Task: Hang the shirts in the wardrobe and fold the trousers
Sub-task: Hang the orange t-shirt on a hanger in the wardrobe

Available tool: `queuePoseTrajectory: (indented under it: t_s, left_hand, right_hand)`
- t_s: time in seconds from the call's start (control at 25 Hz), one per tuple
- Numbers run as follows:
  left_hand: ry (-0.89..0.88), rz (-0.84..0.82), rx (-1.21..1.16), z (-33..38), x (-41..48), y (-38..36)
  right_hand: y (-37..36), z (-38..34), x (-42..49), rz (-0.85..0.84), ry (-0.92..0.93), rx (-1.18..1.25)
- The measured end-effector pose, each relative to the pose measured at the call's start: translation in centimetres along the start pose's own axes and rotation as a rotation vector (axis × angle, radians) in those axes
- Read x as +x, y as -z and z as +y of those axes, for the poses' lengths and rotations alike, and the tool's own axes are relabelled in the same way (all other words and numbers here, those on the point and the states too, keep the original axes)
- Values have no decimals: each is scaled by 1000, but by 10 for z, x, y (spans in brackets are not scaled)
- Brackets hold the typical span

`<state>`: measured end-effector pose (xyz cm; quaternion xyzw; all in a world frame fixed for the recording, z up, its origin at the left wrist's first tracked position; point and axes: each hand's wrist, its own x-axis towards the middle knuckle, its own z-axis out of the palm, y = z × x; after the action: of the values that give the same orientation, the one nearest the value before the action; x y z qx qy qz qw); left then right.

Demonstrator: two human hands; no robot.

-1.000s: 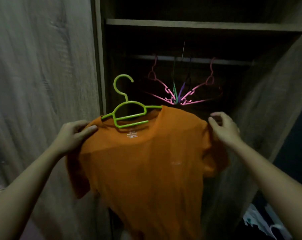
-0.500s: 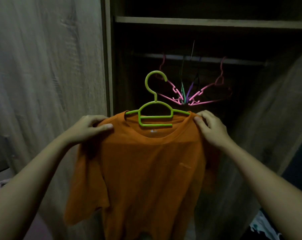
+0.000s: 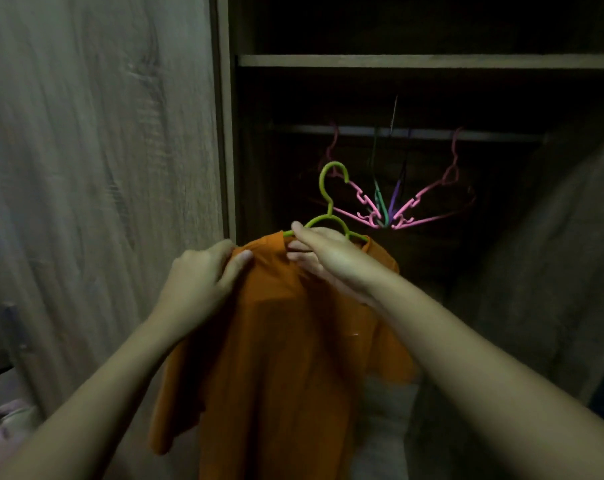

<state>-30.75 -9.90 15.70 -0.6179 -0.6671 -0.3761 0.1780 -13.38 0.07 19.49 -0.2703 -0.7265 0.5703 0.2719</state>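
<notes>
An orange T-shirt [image 3: 276, 358] hangs on a green hanger [image 3: 328, 199] in front of the open wardrobe, turned nearly edge-on to me. My left hand [image 3: 203, 278] pinches the shirt's left shoulder. My right hand [image 3: 324, 258] grips the hanger's body at the shirt's collar, thumb over the green bar. The hanger's hook points up, below the wardrobe rail [image 3: 408, 133] and apart from it.
Several empty pink, green and purple hangers [image 3: 387, 209] dangle from the rail. A shelf [image 3: 428, 60] runs above it. The closed wardrobe door [image 3: 96, 168] is at left, the open door [image 3: 553, 271] at right. Pale cloth [image 3: 2, 427] lies at lower left.
My right hand has moved from the shirt's right shoulder to the hanger at the collar. The shirt has turned edge-on and shifted right, toward the wardrobe opening.
</notes>
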Motion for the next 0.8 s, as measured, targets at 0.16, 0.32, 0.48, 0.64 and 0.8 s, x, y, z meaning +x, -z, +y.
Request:
queuePoseTrajectory:
  t_s: [0.16, 0.32, 0.48, 0.64, 0.8]
  left_hand:
    - [57, -66, 12, 7, 0, -1]
    - [-35, 222, -62, -15, 41, -12]
    - [-52, 309, 286, -68, 93, -36]
    - [-93, 391, 324, -106, 120, -50]
    - [-206, 508, 308, -117, 127, -61]
  right_hand:
    - [-16, 4, 27, 67, 1, 197]
    - [-14, 11, 59, 262, -74, 126]
    - [1, 10, 78, 314, -95, -110]
    - [18, 7, 118, 308, -52, -231]
    - [34, -7, 165, 283, 21, -277]
